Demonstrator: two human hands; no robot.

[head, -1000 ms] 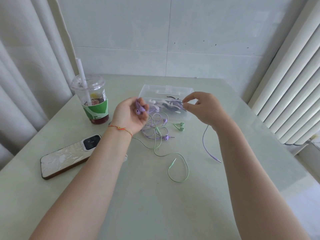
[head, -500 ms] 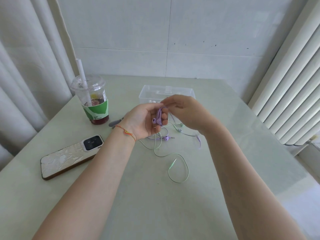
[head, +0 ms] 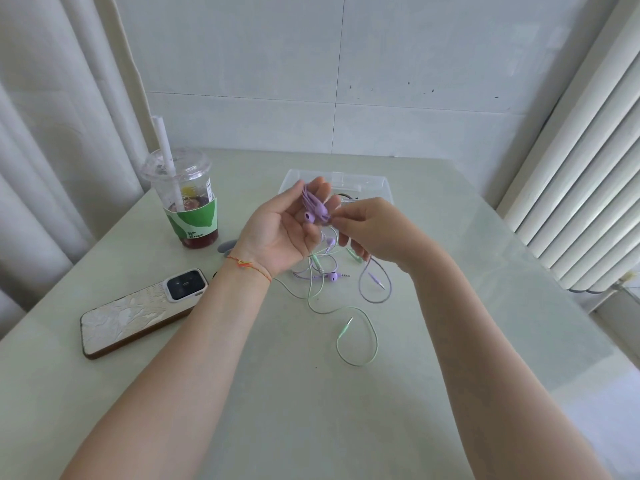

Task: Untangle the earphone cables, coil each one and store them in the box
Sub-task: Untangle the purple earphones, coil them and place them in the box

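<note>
Left hand (head: 280,233) is raised palm-up above the tabletop (head: 450,306), fingers half-curled around the coiled purple earphone cable (head: 313,207). Right hand (head: 372,230) pinches that cable beside it, before the box (head: 377,183).

Likely home: pale table (head: 242,393) against tiled wall (head: 398,64), curtains (head: 52,133), takeaway drink cup (head: 188,202), phone (head: 138,313).

Iced drink cup (head: 188,206) with straw (head: 166,150); phone (head: 142,311) face-down nearby.
</note>
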